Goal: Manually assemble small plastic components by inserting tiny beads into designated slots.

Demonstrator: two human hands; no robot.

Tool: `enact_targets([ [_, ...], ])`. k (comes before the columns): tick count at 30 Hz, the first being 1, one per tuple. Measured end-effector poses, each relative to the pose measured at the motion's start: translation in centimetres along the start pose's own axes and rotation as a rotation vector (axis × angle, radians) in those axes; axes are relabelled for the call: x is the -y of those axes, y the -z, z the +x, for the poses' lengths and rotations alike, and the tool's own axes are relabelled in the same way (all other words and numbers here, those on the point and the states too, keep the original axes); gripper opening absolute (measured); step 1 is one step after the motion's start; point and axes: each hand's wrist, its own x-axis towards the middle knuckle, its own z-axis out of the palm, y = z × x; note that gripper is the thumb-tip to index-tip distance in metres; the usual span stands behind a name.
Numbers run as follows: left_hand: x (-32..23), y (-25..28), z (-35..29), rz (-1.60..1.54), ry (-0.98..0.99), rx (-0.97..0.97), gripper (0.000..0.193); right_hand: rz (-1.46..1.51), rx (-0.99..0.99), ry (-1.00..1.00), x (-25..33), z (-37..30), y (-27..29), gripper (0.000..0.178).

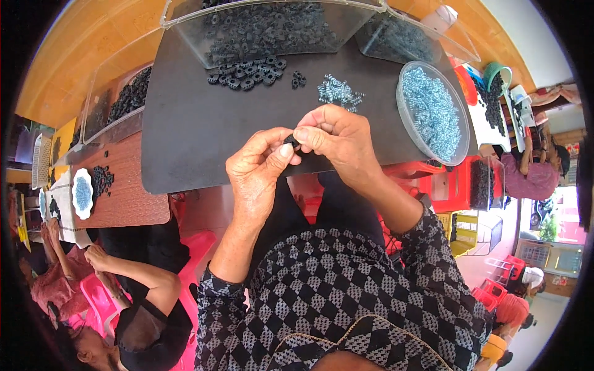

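Nearest us, our 2 forearms in checked sleeves rise from 6 o'clock and meet mid-frame. Our left hand (257, 164) and right hand (337, 139) both pinch 1 small black ring (289, 142) between thumb and fingertips, just above the near edge of the dark table (185, 123). At 12 o'clock lies a pile of black rings (247, 73); at 2 o'clock a round tub of pale springs (431, 111).
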Motion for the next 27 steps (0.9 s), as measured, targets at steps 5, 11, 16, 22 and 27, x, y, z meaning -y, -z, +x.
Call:
enact_targets([
  [5, 0.2, 0.9, 0.6, -0.039, -0.014, -0.024, 0.018, -0.757, -0.161, 0.380, 0.3, 3.1, 2.0, 0.010],
  [11, 0.4, 0.5, 0.8, -0.082, 0.002, -0.064, 0.020, -1.371, -0.084, 0.593, -0.4, 8.5, 4.5, 0.018],
  [16, 0.5, 0.7, 0.7, -0.067, -0.015, -0.037, 0.019, -1.524, 0.022, 0.624, -1.1, 9.7, 4.2, 0.017],
  [22, 0.6, 0.7, 0.7, -0.045, -0.001, -0.037, 0.019, -1.580, 0.042, 0.693, -1.5, 9.8, 4.2, 0.014],
  [27, 0.5, 0.7, 0.8, -0.086, -0.014, -0.036, 0.019, -1.397, -0.029, 0.779, 0.1, 7.4, 3.9, 0.010],
])
